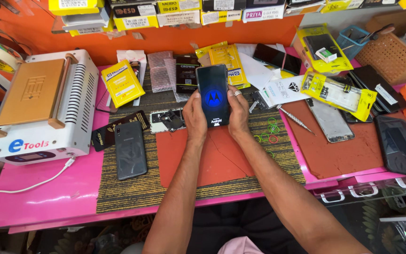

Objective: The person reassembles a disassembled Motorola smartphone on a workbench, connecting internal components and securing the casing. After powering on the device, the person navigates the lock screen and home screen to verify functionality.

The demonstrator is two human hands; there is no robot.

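Note:
Both my hands hold one smartphone (213, 94) upright above the middle of the bench. Its screen is lit with a blue glowing logo on a dark background. My left hand (194, 114) grips the phone's left edge and my right hand (238, 112), with a ring on one finger, grips its right edge. Under the hands lies a cracked red-orange mat (212, 157) on a striped dark mat (175, 186).
A white machine with a tan heating plate (41, 106) stands at left, its cable trailing over the pink table (48, 193). A dark phone (130, 149) lies face down beside it. Yellow parts packets (122, 83), a screwdriver (293, 118), loose phones (397, 145) and a wicker basket (391, 56) crowd the right.

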